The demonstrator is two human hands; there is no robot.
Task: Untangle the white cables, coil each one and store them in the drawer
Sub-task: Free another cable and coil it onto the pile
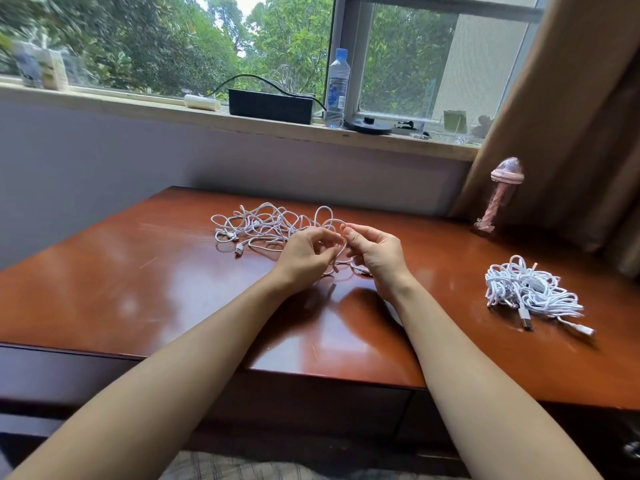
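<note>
A loose tangle of white cables (263,225) sprawls across the middle of the glossy brown desk (138,299). Both hands work at its right end. My left hand (304,258) curls its fingers round a strand of the tangle. Facing it, my right hand (375,252) pinches the same strand between thumb and fingers, and the cable hangs down between the two hands. A second heap of white cables (530,292), bunched tightly with USB plugs sticking out, lies apart at the desk's right. The closed drawer front (311,400) runs under the desk's near edge.
A pink spiral ornament (498,199) stands at the desk's back right beside a brown curtain (571,116). On the windowsill sit a black box (272,105), a water bottle (337,88), a white roll (202,102) and small items.
</note>
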